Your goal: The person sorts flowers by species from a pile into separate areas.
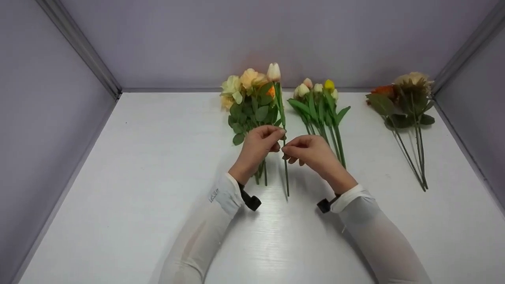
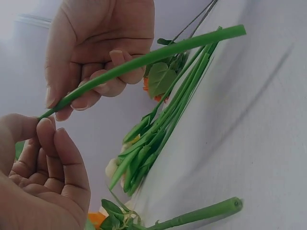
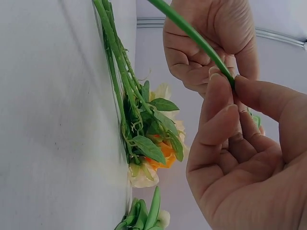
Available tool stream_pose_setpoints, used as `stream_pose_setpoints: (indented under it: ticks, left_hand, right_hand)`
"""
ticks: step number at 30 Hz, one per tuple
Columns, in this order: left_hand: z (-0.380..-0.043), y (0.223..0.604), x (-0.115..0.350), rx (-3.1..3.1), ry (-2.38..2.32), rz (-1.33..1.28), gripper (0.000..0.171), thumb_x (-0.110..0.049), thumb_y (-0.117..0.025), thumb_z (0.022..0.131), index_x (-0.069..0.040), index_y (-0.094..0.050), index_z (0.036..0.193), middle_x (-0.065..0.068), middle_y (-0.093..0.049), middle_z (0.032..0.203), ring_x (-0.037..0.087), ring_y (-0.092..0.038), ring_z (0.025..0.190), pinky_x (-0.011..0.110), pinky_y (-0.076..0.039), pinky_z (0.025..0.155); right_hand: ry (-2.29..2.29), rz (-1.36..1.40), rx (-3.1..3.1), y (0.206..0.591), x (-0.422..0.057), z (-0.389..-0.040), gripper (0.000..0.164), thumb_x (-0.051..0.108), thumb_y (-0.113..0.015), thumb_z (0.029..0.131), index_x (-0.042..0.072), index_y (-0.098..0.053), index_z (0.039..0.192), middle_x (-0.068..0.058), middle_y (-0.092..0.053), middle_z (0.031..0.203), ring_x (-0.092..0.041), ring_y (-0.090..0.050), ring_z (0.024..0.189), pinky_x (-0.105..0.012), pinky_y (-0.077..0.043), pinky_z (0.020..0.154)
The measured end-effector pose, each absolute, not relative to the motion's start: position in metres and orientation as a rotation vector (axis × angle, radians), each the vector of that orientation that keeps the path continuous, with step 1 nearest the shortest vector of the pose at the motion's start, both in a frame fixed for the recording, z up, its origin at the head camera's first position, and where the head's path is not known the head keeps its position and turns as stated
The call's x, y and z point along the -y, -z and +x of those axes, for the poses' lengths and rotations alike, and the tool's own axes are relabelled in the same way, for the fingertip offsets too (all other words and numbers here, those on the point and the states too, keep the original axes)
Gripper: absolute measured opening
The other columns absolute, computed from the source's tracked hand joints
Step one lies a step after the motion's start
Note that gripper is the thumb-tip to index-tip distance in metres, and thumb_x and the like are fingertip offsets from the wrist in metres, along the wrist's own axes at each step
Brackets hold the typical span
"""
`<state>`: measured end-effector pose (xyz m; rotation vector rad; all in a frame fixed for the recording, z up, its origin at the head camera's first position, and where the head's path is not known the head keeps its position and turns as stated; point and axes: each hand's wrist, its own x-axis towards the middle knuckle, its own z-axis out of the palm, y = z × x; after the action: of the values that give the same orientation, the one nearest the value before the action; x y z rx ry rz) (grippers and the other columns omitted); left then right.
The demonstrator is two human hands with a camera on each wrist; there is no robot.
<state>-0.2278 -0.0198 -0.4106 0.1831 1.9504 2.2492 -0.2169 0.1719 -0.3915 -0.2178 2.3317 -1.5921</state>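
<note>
A single white tulip with a long green stem is held up above the table by both hands. My left hand pinches the stem between thumb and fingers, just under the leaves. Slightly lower, my right hand pinches the same stem between thumb and index finger. The lower stem runs free below the hands, toward me. Behind the left hand lies a bunch of peach and cream roses with green leaves, partly hidden by that hand. Just beyond the right hand lies a bunch of tulips, white, pink and yellow.
Toward the right side of the white table lies a third group of flowers, beige and orange-red, stems pointing toward me. Pale walls enclose the table at the back and both sides.
</note>
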Motion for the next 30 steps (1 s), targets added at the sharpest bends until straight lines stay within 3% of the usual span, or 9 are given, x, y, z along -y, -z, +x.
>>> stream_pose_setpoints:
  ticks: [4, 9, 13, 16, 21, 25, 30]
  left_hand:
    - [-0.225, 0.405, 0.020, -1.948, -2.246, 0.227, 0.026, -0.027, -0.072, 0.099, -0.006, -0.074, 0.114, 0.009, -0.069, 0.098, 0.019, -0.062, 0.075, 0.033, -0.058, 0.078]
    - [-0.219, 0.396, 0.019, -2.063, -2.158, 0.352, 0.031, -0.032, -0.070, 0.100, -0.015, -0.073, 0.125, 0.008, -0.070, 0.108, 0.029, -0.068, 0.087, 0.036, -0.058, 0.082]
    - [-0.208, 0.392, 0.014, -2.293, -1.926, 0.536, 0.041, -0.041, -0.064, 0.102, -0.020, -0.066, 0.137, -0.002, -0.066, 0.126, 0.018, -0.067, 0.101, 0.035, -0.056, 0.089]
    - [-0.199, 0.391, 0.009, -2.533, -1.555, 0.749, 0.053, -0.047, -0.058, 0.104, -0.022, -0.053, 0.150, -0.003, -0.058, 0.141, 0.012, -0.060, 0.119, 0.036, -0.051, 0.100]
    - [-0.181, 0.390, -0.003, -2.795, -0.712, 1.191, 0.072, -0.057, -0.050, 0.104, -0.022, -0.028, 0.163, 0.004, -0.035, 0.163, 0.022, -0.034, 0.148, 0.042, -0.028, 0.120]
    - [-0.161, 0.395, -0.018, -2.764, -0.241, 1.414, 0.079, -0.066, -0.042, 0.102, -0.025, -0.020, 0.165, 0.007, -0.023, 0.168, 0.027, -0.020, 0.154, 0.047, -0.014, 0.125]
    - [-0.146, 0.404, -0.030, -2.699, -0.085, 1.490, 0.079, -0.069, -0.039, 0.101, -0.026, -0.022, 0.165, 0.004, -0.025, 0.168, 0.025, -0.019, 0.154, 0.047, -0.011, 0.125]
  right_hand:
    - [1.593, -0.214, -2.348, 0.388, -0.174, -0.217, 0.033, 0.037, -0.076, 0.093, 0.007, -0.078, 0.106, -0.008, -0.077, 0.092, -0.025, -0.071, 0.081, -0.038, -0.054, 0.068]
    - [1.591, -0.181, -2.401, 0.379, -0.187, -0.221, 0.034, 0.039, -0.075, 0.094, 0.008, -0.078, 0.108, -0.009, -0.076, 0.093, -0.025, -0.070, 0.083, -0.038, -0.055, 0.071]
    - [1.600, -0.080, -2.454, 0.372, -0.206, -0.226, 0.037, 0.041, -0.075, 0.094, 0.009, -0.077, 0.110, -0.009, -0.075, 0.095, -0.026, -0.069, 0.087, -0.037, -0.055, 0.072]
    - [1.596, -0.010, -2.482, 0.370, -0.226, -0.233, 0.038, 0.043, -0.075, 0.094, 0.009, -0.076, 0.111, -0.008, -0.075, 0.097, -0.026, -0.068, 0.089, -0.037, -0.055, 0.074]
    - [1.445, 0.037, -2.567, 0.370, -0.265, -0.255, 0.045, 0.045, -0.071, 0.096, 0.006, -0.074, 0.116, -0.009, -0.074, 0.101, -0.022, -0.068, 0.091, -0.039, -0.056, 0.079]
    - [1.268, 0.062, -2.620, 0.377, -0.285, -0.270, 0.042, 0.040, -0.067, 0.099, 0.002, -0.073, 0.117, -0.010, -0.074, 0.100, -0.025, -0.069, 0.091, -0.044, -0.056, 0.083]
    - [1.132, 0.067, -2.631, 0.390, -0.287, -0.278, 0.036, 0.034, -0.067, 0.100, 0.001, -0.074, 0.110, -0.011, -0.073, 0.096, -0.027, -0.068, 0.091, -0.045, -0.056, 0.082]
